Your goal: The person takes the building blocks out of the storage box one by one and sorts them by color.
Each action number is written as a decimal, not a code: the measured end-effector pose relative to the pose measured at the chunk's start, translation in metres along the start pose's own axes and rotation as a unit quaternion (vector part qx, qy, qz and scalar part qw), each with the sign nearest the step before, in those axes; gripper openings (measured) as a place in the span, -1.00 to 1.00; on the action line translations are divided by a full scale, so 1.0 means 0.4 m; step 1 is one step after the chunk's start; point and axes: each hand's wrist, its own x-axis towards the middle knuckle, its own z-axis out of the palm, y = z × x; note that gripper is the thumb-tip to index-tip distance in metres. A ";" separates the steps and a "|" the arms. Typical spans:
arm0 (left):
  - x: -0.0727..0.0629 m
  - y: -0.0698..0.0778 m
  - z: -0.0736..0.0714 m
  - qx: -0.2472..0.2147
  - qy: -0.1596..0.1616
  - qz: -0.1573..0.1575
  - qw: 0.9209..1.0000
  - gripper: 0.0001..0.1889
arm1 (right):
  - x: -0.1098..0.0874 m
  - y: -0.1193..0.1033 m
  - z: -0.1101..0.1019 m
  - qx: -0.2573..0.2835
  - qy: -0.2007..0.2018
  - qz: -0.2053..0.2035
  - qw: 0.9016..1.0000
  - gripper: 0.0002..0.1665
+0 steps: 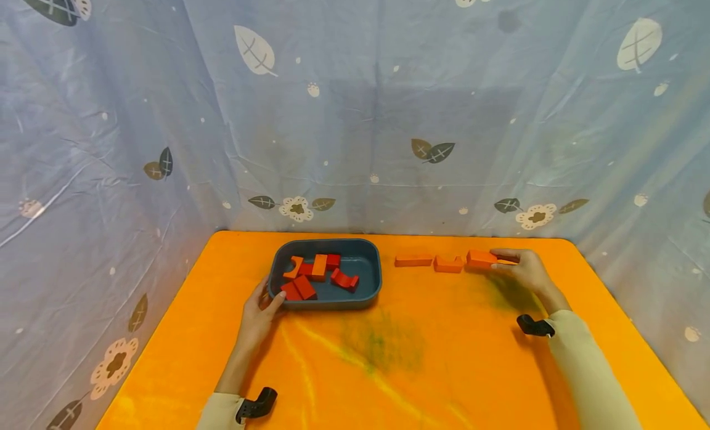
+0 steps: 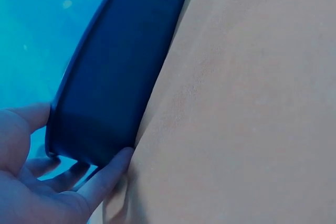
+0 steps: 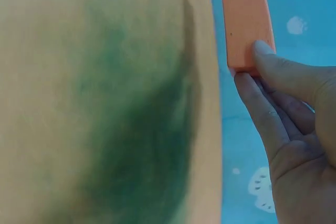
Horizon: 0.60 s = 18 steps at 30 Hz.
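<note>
My left hand (image 1: 261, 312) grips the lower left corner of a dark blue-grey tray (image 1: 333, 305). In the left wrist view its thumb lies at the rim and the fingers (image 2: 107, 179) curl about the tray's end wall. Inside the tray lie several red and orange toy blocks, among them an upright orange block (image 1: 318, 267) and a red curved block (image 1: 345, 280). Farther right, my right hand (image 1: 524, 271) pinches an orange rectangular block (image 3: 245, 24) between thumb and fingers, at the right end of a short row.
Left of the pinched block are an orange notched block (image 1: 448, 265) and a long flat orange block (image 1: 413, 261). They sit near the back edge of the yellow table (image 1: 355, 368). A patterned grey-blue curtain (image 1: 355, 128) stands behind and on both sides.
</note>
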 end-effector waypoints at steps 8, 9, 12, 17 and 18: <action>0.002 0.003 0.004 0.001 -0.007 -0.006 1.000 -0.27 | 0.001 0.042 0.024 -0.070 -0.003 -0.004 0.998 -0.54; 0.002 0.004 0.004 -0.002 -0.007 -0.005 1.000 -0.27 | 0.000 0.040 0.024 -0.069 -0.003 -0.004 0.998 -0.55; 0.002 0.005 0.003 -0.009 -0.008 -0.003 1.000 -0.28 | 0.002 0.029 0.020 -0.064 -0.007 -0.010 0.998 -0.54; 0.000 0.006 0.002 0.003 -0.006 -0.002 1.000 -0.28 | -0.001 0.011 -0.013 -0.029 -0.010 -0.036 0.999 -0.54; 0.000 0.006 0.001 0.012 -0.005 0.002 1.000 -0.28 | 0.010 0.043 -0.017 -0.005 -0.014 -0.040 0.999 -0.55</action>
